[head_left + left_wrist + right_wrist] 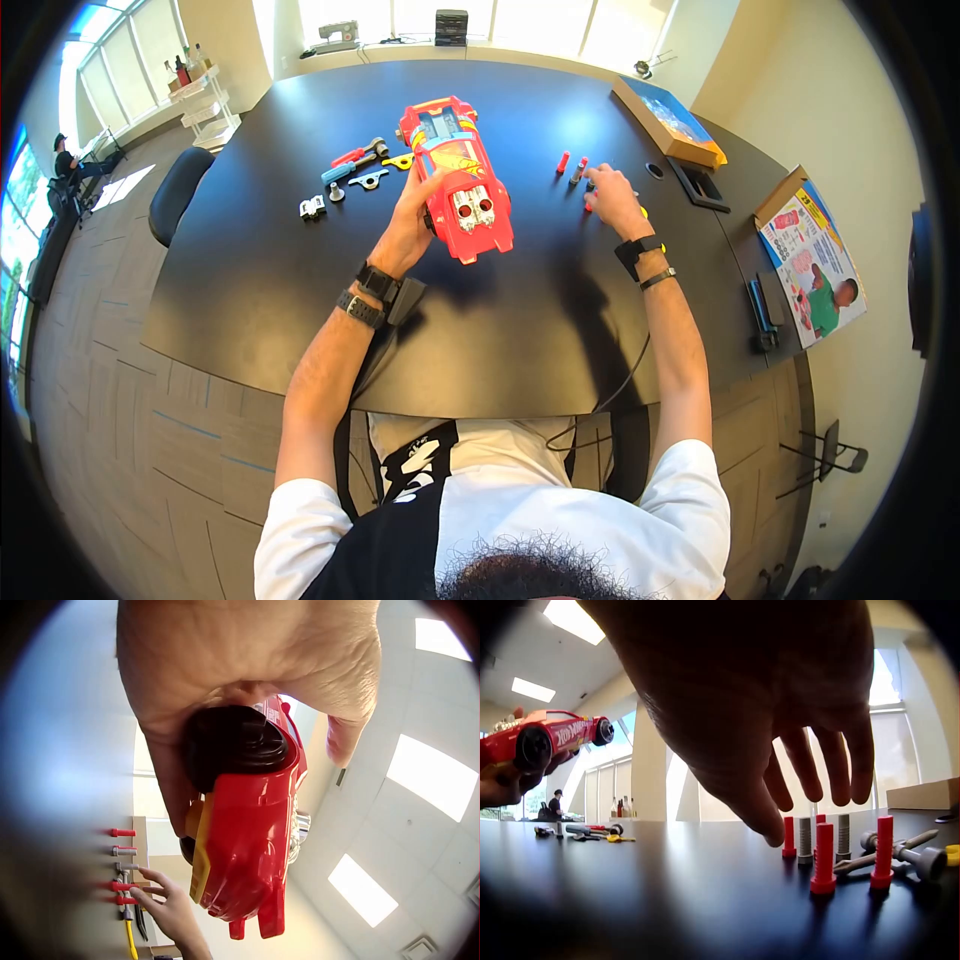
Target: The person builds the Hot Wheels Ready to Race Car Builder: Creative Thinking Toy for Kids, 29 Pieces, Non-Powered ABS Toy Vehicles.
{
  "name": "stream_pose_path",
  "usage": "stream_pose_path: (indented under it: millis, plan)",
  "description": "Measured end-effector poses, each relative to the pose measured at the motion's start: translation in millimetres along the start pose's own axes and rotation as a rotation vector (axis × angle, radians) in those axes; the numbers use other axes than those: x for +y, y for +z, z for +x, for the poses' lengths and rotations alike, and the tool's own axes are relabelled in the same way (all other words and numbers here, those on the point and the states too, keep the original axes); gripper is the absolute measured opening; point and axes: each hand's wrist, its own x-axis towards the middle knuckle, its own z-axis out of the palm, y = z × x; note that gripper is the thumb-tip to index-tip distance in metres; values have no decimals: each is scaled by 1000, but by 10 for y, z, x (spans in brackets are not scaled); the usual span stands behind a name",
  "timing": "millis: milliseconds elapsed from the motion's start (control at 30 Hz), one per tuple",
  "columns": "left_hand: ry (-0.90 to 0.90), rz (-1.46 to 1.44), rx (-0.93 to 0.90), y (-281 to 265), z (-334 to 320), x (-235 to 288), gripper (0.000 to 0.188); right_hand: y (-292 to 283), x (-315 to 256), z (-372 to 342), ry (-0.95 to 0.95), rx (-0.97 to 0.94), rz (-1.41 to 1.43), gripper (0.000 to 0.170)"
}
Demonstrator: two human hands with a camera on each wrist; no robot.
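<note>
A red toy car (pixel 462 180) with silver engine parts is held up over the table by the left hand (pixel 408 225); in the left wrist view the thumb and fingers lie around the car body (pixel 251 832) by a black wheel (pixel 236 746). The right hand (pixel 615 203) hovers at the small bolts, fingers spread and pointing down, with nothing seen in its grip. Below it in the right wrist view stand red bolts (pixel 823 859) and grey bolts (pixel 805 841) upright. Its thumb is close to a red bolt (pixel 789 838); contact cannot be told.
Left on the table (pixel 250 320) lie tools (pixel 345 168), a yellow part (pixel 398 162) and a silver engine piece (pixel 312 207). At right are an open box (pixel 665 125), a black tray (pixel 700 188) and a printed box (pixel 815 262). A cable crosses near the front edge.
</note>
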Motion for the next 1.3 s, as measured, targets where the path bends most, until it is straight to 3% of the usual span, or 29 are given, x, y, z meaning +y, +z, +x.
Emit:
stream_pose_path:
  millis: [67, 133, 200, 267, 333, 367, 500, 600, 667, 700, 767, 900, 1133, 1300]
  plan:
    - [-51, -33, 5, -19, -4, 11, 69, 230, 159, -26, -73, -57, -35, 19]
    - [-67, -30, 11, -74, 28, -27, 69, 392, 217, -30, -17, -260, -54, 19]
    - [-85, -30, 20, -141, 52, -71, 69, 483, 162, -37, 20, -334, -108, 17]
    - [-25, -64, -4, -102, 54, -64, 68, 402, -23, -46, 56, -410, -167, 16]
    - [-27, -55, 25, -97, 42, -66, 68, 244, -210, -83, -61, -438, -7, 16]
    - [-31, -55, 21, -122, 59, -79, 69, 213, -275, -117, -191, -331, 45, 13]
    - [-56, -35, 56, -88, 33, -42, 69, -409, -883, -36, -216, -223, 263, 12]
    - [-56, -24, 69, -99, 41, -64, 69, -1023, -1391, 35, -85, -182, 461, 14]
    - [-63, -33, 54, -118, 51, -72, 69, -1283, -1631, 9, -8, -132, 826, 15]
    - [-70, -43, 38, -124, 57, -78, 70, -1311, -1719, -14, -7, -130, 824, 15]
    - [-66, -40, 26, -110, 55, -74, 70, -1334, -1869, -53, -190, 24, 949, 17]
    - [-64, -12, 31, -86, 32, -46, 69, -1242, -2082, -138, -375, 98, 909, 21]
    - [-67, -85, 21, -111, 43, -57, 66, -1020, -2147, -132, -376, 33, 790, 19]
    - [-100, -116, 42, -151, 90, -108, 56, -1014, -2144, -117, -469, 125, 443, 17]
